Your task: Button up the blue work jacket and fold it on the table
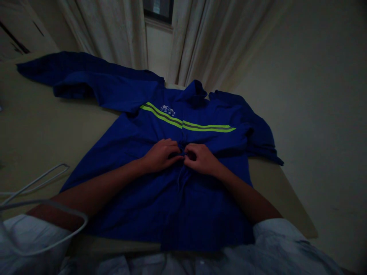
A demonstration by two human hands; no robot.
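A blue work jacket (114, 152) lies spread front side up, its collar away from me. A yellow-green and grey reflective stripe (209, 127) crosses the chest, with a small white logo (168, 110) above it. At the middle of the front opening, below the stripe, my left hand (163, 155) pinches the jacket's front edge between thumb and fingers. My right hand (200, 158) faces it closely, also pinching the cloth there. Whether a button or other fastener is between the fingertips is too small and dark to tell.
The jacket rests on a pale table (94, 126). A white cable (43, 204) loops at the lower left. Beige curtains (114, 30) and a window (158, 8) stand behind the table, and a plain wall (312, 114) is on the right. The lighting is dim.
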